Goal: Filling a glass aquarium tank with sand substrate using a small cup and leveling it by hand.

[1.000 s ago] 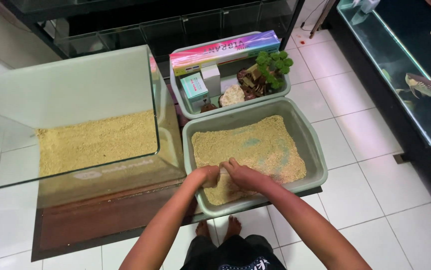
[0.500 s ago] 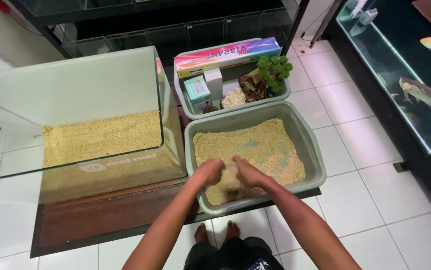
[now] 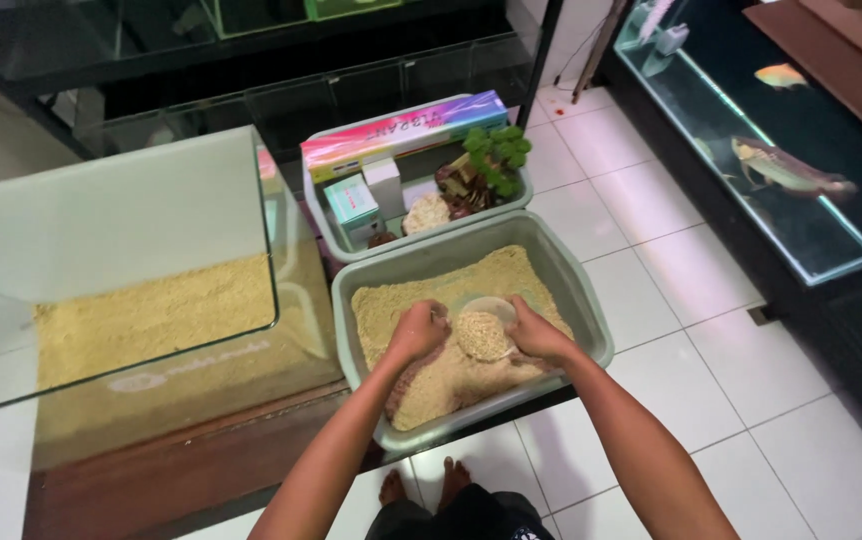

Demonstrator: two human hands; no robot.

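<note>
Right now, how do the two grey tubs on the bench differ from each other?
The near grey tub is larger and holds loose tan sand; the far grey tub is smaller and packed with boxes, a small green plant and other pieces. Both hands, left hand and right hand, are in the near tub, holding a small clear bowl heaped with sand; no hand touches the far tub. Both are rounded rectangular plastic tubs, set side by side.

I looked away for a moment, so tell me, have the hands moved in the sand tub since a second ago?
Yes. Both hands, left hand and right hand, have moved from the grey tub's near rim toward its middle, now cupping a small clear bowl of sand.
</note>
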